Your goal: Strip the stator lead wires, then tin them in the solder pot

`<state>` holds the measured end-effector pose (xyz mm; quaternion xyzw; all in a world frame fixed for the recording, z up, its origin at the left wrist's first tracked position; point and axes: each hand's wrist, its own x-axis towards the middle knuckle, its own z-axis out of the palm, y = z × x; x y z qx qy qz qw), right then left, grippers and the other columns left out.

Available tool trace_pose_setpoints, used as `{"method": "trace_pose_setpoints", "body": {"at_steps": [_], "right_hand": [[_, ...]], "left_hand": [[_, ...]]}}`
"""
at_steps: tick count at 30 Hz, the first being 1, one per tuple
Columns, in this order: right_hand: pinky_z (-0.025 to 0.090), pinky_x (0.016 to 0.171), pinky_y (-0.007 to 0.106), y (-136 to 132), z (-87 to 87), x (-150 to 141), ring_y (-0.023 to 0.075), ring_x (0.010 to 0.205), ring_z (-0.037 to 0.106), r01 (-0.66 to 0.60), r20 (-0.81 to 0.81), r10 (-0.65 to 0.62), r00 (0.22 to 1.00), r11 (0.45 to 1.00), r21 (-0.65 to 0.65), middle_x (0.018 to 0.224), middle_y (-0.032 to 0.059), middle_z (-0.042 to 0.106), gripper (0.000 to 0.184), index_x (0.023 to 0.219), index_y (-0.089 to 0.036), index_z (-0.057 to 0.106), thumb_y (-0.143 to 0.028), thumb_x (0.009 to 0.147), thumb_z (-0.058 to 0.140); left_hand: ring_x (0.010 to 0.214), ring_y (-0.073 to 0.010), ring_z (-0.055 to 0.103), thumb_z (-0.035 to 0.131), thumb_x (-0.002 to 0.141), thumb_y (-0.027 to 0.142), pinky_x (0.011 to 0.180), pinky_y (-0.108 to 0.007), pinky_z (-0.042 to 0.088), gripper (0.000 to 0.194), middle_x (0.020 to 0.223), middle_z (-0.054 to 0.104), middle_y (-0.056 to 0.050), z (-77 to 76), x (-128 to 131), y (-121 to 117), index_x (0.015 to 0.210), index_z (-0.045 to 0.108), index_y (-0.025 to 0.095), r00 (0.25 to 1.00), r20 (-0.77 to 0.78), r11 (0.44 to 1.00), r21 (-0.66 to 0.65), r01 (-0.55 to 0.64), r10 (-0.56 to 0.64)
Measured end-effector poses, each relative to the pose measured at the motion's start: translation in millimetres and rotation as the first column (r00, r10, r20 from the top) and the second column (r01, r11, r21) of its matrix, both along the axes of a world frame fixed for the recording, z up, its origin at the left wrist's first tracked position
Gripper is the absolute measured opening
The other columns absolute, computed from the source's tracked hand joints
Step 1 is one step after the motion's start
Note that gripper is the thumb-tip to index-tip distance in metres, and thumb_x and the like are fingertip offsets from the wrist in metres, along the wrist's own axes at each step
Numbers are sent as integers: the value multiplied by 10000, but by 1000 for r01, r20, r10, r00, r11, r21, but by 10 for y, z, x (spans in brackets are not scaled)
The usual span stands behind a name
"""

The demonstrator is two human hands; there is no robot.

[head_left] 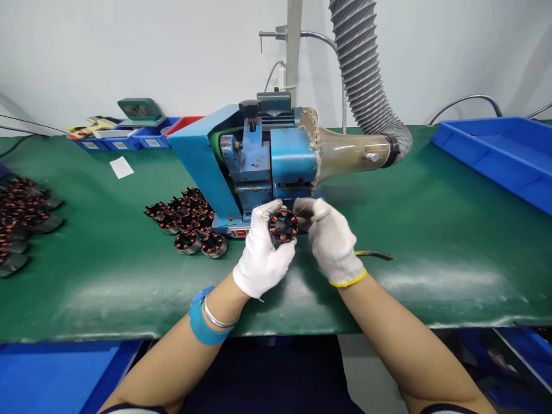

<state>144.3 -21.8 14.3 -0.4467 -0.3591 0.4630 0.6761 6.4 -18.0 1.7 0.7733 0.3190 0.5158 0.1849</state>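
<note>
Head camera: left hand (264, 259) grips the copper-wound ring (292, 221) before the blue machine (293, 155), right hand (333, 237) curled alongside, its grasp unclear; any next move calls for steadiness.

A round black ring-shaped motor part with copper-wire windings (283, 235) is held in the white-gloved left hand (264, 253), face turned toward the camera, thin wires splayed outward.

Pale plain wall (207, 52); green-topped workbench (409, 230), glossy light reflections; grey floor below.
</note>
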Motion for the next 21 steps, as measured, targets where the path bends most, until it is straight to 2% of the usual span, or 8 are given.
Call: {"method": "trace_pose_setpoints", "body": {"at_steps": [2,6,8,10,14,17,21], "right_hand": [[522,687,291,-18,-6,-1,141,683,604,-19,66,20,998,1000,-16,710,2,647,320,837,-180,664,-470,713,718],[553,727,312,7,4,79,129,671,604,115,-106,-113,988,993,9,726,-8,642,259,833,-199,639,-430,723,679],[565,785,327,29,8,103,136,731,631,170,-110,-168,980,985,7,813,8,671,301,879,-202,639,-460,730,676],[569,834,344,26,6,73,163,819,661,115,-6,-115,993,993,-3,918,38,703,410,965,-196,649,-494,693,720],[563,935,398,-20,-5,-89,248,1001,679,-129,184,125,975,992,10,1124,97,698,703,1163,-174,603,-448,554,824],[542,984,416,1,-10,-164,271,1082,659,-127,231,114,966,991,43,1193,122,672,683,1201,-159,567,-431,610,772],[518,1018,425,88,-15,-166,276,1137,625,-102,232,73,970,988,116,1144,109,685,591,1154,-171,571,-443,651,723]], "left_hand": [[1176,-255,587,648,786,189,1032,-442,498,559,1240,542,-142,19,10,-2,1299,428,150,998,-65,998,54,-23,27],[1115,-241,620,715,758,235,986,-409,531,567,1179,565,-122,20,65,-17,1257,459,155,994,-78,992,111,-63,72],[1093,-239,630,745,743,265,957,-401,546,583,1163,570,-111,-5,86,-12,1245,465,168,991,-52,985,125,-117,124],[1074,-233,640,756,738,285,915,-386,565,593,1157,576,-103,-33,93,9,1244,464,182,982,-29,977,110,-181,185],[1009,-220,666,719,760,288,859,-357,582,509,1112,595,-108,-45,86,80,1205,508,159,957,-27,951,126,-283,288],[975,-220,672,685,755,256,851,-356,579,450,1073,605,-109,-24,101,137,1165,540,145,944,-32,935,158,-318,327],[1008,-230,659,667,718,225,911,-383,559,472,1080,603,-97,-11,155,198,1166,531,166,938,-34,933,123,-338,345]]}}
